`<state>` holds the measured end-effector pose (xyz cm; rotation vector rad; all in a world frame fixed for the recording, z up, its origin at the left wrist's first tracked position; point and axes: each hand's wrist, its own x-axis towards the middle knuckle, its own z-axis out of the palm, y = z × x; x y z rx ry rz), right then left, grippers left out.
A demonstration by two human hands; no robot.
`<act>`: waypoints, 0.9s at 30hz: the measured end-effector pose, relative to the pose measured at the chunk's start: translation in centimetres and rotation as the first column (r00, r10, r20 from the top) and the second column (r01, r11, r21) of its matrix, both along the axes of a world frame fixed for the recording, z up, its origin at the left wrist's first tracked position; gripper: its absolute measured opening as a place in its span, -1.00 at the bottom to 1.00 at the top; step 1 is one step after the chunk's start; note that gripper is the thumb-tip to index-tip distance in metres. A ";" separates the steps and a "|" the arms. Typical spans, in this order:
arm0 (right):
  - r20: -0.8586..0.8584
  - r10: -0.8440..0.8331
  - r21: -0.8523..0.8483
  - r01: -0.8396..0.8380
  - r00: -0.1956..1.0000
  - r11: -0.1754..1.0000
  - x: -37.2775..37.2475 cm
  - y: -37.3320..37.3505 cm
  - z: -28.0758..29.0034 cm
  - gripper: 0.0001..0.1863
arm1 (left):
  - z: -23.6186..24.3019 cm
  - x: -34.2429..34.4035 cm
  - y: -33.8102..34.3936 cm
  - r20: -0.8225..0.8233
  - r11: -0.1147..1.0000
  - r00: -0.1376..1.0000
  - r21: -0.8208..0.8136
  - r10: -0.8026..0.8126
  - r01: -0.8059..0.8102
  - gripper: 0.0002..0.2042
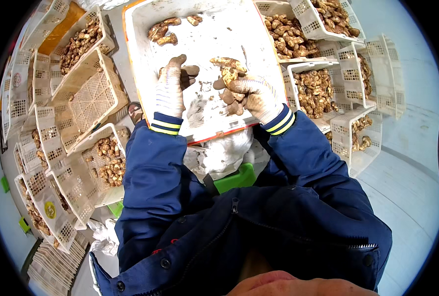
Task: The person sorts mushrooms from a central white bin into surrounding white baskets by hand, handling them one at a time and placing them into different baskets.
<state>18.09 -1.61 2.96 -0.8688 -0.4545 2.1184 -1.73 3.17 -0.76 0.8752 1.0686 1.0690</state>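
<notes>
Both my hands wear pale knitted gloves with dark brown coated fingers. My right hand [251, 93] is closed round a knobby, cream-and-brown mushroom [229, 74], held above the right part of a white tray [214, 29]. Part of this mushroom is hidden by my fingers. To the left, my left hand [174, 84] is over the tray with its fingers apart and nothing visible in them. Farther up the tray lie several similar mushrooms [164, 30], with a small piece [194, 20] beside them. Dark crumbs of soil dot the tray's floor.
On the left stand several white perforated crates, one [108, 163] partly filled with mushrooms and another [88, 98] nearly bare. More crates at the right hold heaped mushrooms [314, 91]. Below the tray's near edge are a white bag [219, 153] and a green object [236, 178].
</notes>
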 end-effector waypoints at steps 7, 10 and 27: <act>-0.121 0.093 -0.074 -0.102 0.988 0.992 2.8 0.3 -1.6 -0.77 | 0.0 1.7 0.6 -0.057 0.990 0.998 -0.137 -0.017 0.009 -0.35; 0.088 0.038 -0.032 -0.035 0.995 0.999 2.7 0.4 -1.4 -0.75 | -0.6 0.9 1.0 -0.062 0.998 0.998 -0.062 0.008 -0.012 -0.32; 0.903 -0.294 0.429 -0.601 0.314 0.675 -4.0 1.6 0.7 -0.54 | 2.8 -4.5 -0.9 0.541 0.907 0.733 -0.313 0.414 -0.281 -0.79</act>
